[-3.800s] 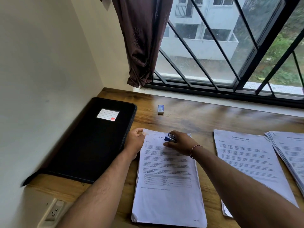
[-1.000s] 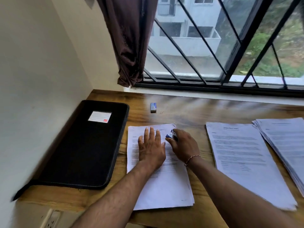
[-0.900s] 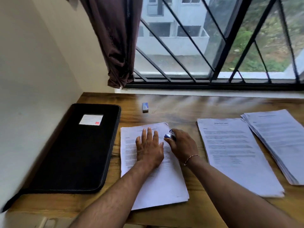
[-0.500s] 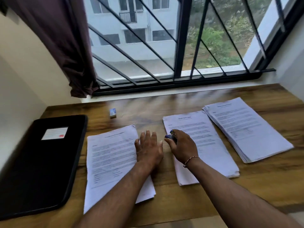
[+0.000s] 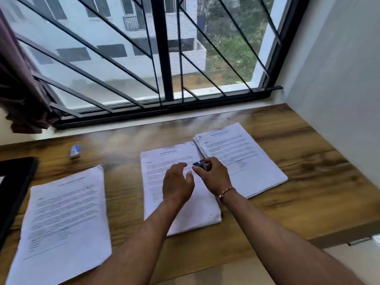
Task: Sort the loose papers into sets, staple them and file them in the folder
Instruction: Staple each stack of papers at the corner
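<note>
Counting the paper gives three stacks of printed sheets on the wooden desk [image 5: 308,171]. The left stack [image 5: 63,219] lies at about eight o'clock from the person. The middle stack [image 5: 160,161] lies straight ahead at twelve o'clock. The right stack [image 5: 246,157] sits at one o'clock with its edges slightly fanned, its near left corner just beside the middle stack's far right corner; whether the two touch cannot be told. Each top sheet shows a centred title and blocks of text too blurred to read.

Two bare forearms reach in. The left grip [image 5: 176,186] hangs over the middle stack with its palm turned inward and its fingers loose and slightly bent, released and carrying nothing. Whether it touches the paper cannot be told. The right grip [image 5: 213,175] is just beside it at two o'clock, grasping one small blue stapler [image 5: 200,164] between thumb and fingers, above the place where the middle and right stacks meet. One thin bracelet [image 5: 225,192] circles the right wrist.

One black folder [image 5: 12,186] lies at nine o'clock, cut off by the left edge and well apart from both hands. One small blue and white box [image 5: 75,151] rests on bare wood at ten o'clock. Behind the desk is one barred window [image 5: 162,58], with one dark curtain [image 5: 22,95] bunched at its left.
</note>
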